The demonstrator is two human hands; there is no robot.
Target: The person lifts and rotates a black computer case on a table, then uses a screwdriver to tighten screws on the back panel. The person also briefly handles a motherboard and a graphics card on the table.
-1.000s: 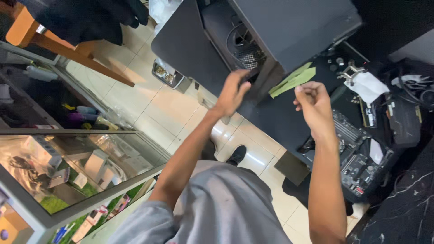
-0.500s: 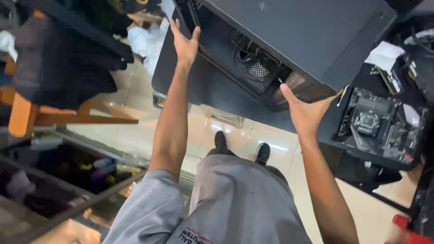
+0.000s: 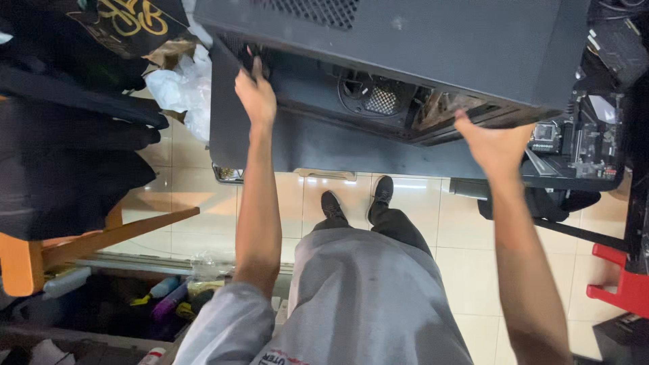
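A large black computer case (image 3: 433, 47) fills the top of the head view, its open side facing me with a round fan grille (image 3: 380, 100) inside. My left hand (image 3: 255, 94) grips the case's left edge. My right hand (image 3: 497, 143) holds the case's lower right edge from beneath, palm up. The case is tilted and rests partly on a dark table (image 3: 324, 145). My feet in black shoes (image 3: 358, 199) stand on the tiled floor below.
A motherboard (image 3: 581, 142) lies on the table at the right. Dark clothes (image 3: 67, 135) hang over a wooden chair (image 3: 81, 243) at the left. White plastic bags (image 3: 179, 88) sit behind. A red stool (image 3: 618, 284) stands at the right; bottles (image 3: 162, 297) lie at the lower left.
My hands moved from the table's edge onto the case and now hold it on both sides. The case looms closer and larger in the view.
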